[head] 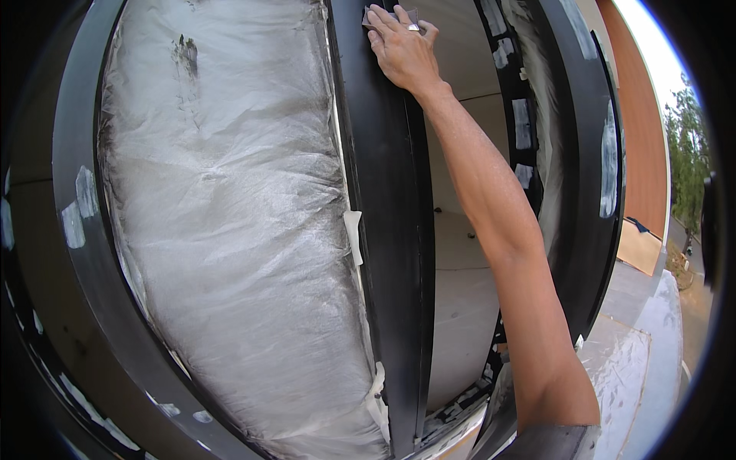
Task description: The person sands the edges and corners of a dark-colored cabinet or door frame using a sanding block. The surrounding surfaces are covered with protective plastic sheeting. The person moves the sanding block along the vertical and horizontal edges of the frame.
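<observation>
My right hand [404, 49] reaches up to the top of the view and presses a folded sheet of what looks like sandpaper [411, 15] against a black painted frame post [391, 190]. The fingers lie over the sheet, and a ring shows on one of them. Left of the post, plastic masking film [230, 201] covers a panel, with loose strips of masking tape [353, 236] along its edge. My left hand is out of view.
Black frame members with whitish filler patches [73, 224] stand at the left and right [608, 161]. Past the arm are an opening, an orange-brown wall panel [638, 115], a ledge with plastic sheeting [618, 368] and a tan board [638, 248].
</observation>
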The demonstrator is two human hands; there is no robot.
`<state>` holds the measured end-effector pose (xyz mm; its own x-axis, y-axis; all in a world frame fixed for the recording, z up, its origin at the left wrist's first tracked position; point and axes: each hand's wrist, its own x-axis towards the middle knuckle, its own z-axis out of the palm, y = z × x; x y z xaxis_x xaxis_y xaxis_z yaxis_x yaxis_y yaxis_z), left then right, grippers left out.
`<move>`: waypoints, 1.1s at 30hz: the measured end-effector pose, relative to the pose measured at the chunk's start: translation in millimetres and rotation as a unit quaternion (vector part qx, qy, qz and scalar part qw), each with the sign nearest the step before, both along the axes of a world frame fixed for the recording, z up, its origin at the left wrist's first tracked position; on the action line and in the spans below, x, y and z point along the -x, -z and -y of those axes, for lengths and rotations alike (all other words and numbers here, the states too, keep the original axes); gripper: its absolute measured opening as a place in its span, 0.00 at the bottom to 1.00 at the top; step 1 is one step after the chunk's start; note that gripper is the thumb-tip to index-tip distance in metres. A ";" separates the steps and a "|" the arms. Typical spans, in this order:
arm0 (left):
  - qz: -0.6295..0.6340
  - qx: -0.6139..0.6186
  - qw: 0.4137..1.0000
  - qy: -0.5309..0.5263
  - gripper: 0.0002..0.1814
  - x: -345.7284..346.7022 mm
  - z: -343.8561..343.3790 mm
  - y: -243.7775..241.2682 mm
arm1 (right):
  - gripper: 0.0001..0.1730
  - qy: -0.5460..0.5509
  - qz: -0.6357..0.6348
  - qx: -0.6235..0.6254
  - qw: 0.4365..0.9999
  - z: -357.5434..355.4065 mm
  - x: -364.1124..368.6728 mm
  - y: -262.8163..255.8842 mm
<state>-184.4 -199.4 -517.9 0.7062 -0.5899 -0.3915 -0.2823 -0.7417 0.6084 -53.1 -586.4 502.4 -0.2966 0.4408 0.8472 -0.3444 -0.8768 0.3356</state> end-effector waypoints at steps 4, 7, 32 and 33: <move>0.003 0.004 1.000 -0.011 0.38 -0.6 -4.5 0.8 | 0.22 -0.042 -0.034 0.025 0.998 -7.2 -7.4 44.2; 0.004 0.006 1.000 -0.014 0.38 -2.4 -7.0 3.9 | 0.22 -0.058 -0.054 0.050 0.996 -18.0 -7.0 70.8; 0.046 0.015 0.998 0.046 0.38 -23.4 2.0 5.0 | 0.24 -0.067 -0.030 0.052 0.996 -30.4 -6.4 1.5; 0.047 0.019 0.997 0.050 0.38 -23.0 1.7 3.0 | 0.24 -0.068 -0.036 0.058 0.995 -30.1 -3.9 4.5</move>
